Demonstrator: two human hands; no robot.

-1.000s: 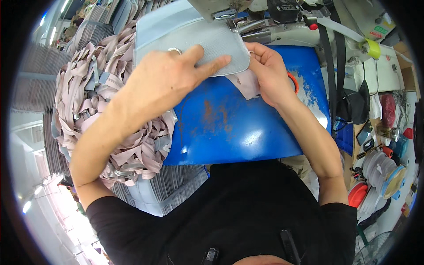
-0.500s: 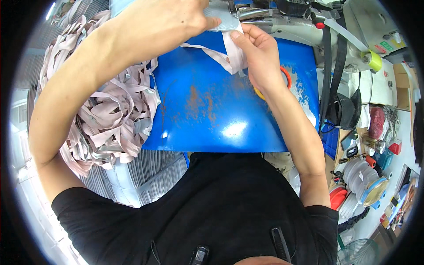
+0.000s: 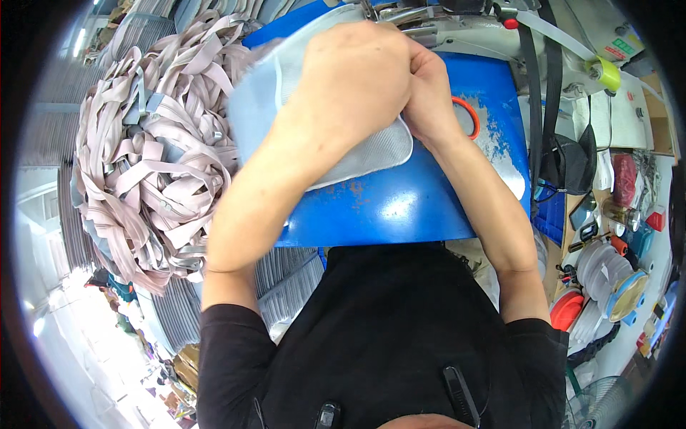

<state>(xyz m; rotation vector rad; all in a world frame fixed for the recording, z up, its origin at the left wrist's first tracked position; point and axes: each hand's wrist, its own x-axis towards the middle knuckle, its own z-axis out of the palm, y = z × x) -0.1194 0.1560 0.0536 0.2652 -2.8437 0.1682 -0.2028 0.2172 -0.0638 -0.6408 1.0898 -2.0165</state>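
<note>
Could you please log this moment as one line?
left hand: over grey panel, grip hidden; right hand: beside left hand, grip unclear; pink straps: heaped at left

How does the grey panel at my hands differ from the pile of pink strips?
Shape: the grey panel is one broad sheet with a rounded corner; the pile of strips is a tangle of many narrow, looping bands.
Colour: the panel is pale blue-grey, the pile mostly dusty pink.
View: the left hand covers part of the panel; the pile is mostly in plain sight.
Both look like fabric.
</note>
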